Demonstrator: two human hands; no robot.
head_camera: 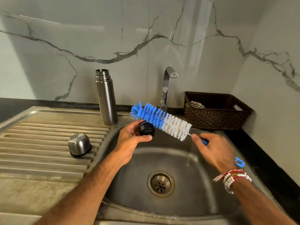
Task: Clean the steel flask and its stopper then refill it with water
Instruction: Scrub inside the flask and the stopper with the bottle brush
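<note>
left hand (pixel 129 137): fingers curled round black stopper (pixel 146 129), over sink (pixel 203 161) | right hand (pixel 215 150): grips bottle brush (pixel 159 118) handle, bristles touching stopper | flask (pixel 105 97): upright, uncapped, behind left hand | cup lid (pixel 79 144): left of it

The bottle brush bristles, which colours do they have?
Blue at the tip, white near the handle on the bottle brush; head view.
</note>
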